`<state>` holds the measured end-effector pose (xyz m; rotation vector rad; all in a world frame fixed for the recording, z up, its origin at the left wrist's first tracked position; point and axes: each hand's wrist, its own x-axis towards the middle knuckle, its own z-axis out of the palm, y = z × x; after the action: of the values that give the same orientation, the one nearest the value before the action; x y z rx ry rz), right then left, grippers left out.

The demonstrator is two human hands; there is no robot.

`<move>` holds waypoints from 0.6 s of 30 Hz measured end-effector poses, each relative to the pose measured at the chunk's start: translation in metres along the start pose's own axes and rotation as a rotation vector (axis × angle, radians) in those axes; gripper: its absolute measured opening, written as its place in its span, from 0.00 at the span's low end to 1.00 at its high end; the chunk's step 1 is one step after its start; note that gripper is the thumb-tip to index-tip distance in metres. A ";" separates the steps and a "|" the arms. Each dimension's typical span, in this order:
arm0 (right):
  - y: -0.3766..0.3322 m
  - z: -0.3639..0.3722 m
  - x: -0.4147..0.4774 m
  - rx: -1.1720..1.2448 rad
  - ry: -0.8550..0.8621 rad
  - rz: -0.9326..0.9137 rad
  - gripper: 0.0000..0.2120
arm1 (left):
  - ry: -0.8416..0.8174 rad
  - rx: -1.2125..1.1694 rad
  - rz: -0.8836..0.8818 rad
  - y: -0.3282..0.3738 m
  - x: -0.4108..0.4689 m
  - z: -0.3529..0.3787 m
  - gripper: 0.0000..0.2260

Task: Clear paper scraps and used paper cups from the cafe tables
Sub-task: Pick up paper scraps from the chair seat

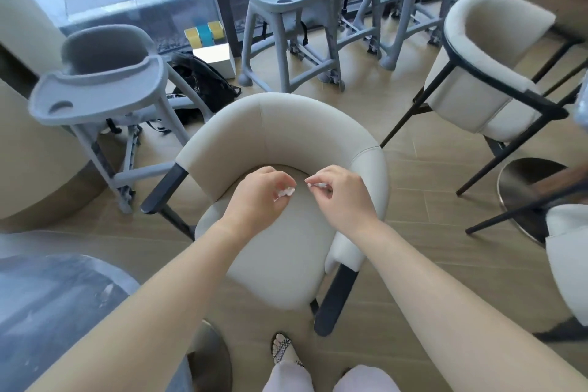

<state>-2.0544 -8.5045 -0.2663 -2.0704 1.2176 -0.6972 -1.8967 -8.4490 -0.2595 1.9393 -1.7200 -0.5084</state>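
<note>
Standing over a cream tub chair (pixel 286 124) in the middle of the frame, the person holds both hands above its seat. The left hand (pixel 254 197) pinches a small crumpled white paper scrap (pixel 285 192) between thumb and fingertips. The right hand (pixel 340 197), just beside it, pinches a second scrap (pixel 318 184) the same way, its other fingers curled in. The two scraps are close together but not touching, and both hang clear of the seat cushion.

The chair's curved back wraps round the far side of the hands, and its dark legs splay onto the wooden floor (pixel 413 175). At the lower left a glossy grey table (pixel 47 312) edges into the frame; pale specks show on its top, too blurred to tell what they are. A grey high chair (pixel 95 83) stands at the left, with a black backpack (pixel 203 79) on the floor behind it. A white box (pixel 216 60) sits next to the backpack. More grey high chairs (pixel 286 9) line the window along the top. Another cream chair (pixel 486 67) stands at the upper right, well apart, and a round metal table base (pixel 525 194) lies below it. At the bottom edge a sandalled foot (pixel 281 347) shows between the forearms.
</note>
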 end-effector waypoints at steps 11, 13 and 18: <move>-0.039 -0.033 -0.126 -0.003 -0.096 -0.148 0.07 | 0.171 0.008 -0.089 0.065 -0.142 0.002 0.03; -0.049 -0.031 -0.150 0.015 -0.120 -0.195 0.07 | 0.172 0.034 -0.101 0.070 -0.174 0.000 0.04; -0.080 -0.018 -0.197 0.033 -0.223 -0.293 0.06 | 0.214 0.076 -0.196 0.071 -0.247 -0.020 0.05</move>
<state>-2.1075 -8.3034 -0.2205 -2.2538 0.7839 -0.5907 -1.9753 -8.2084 -0.2136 2.1431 -1.4447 -0.2941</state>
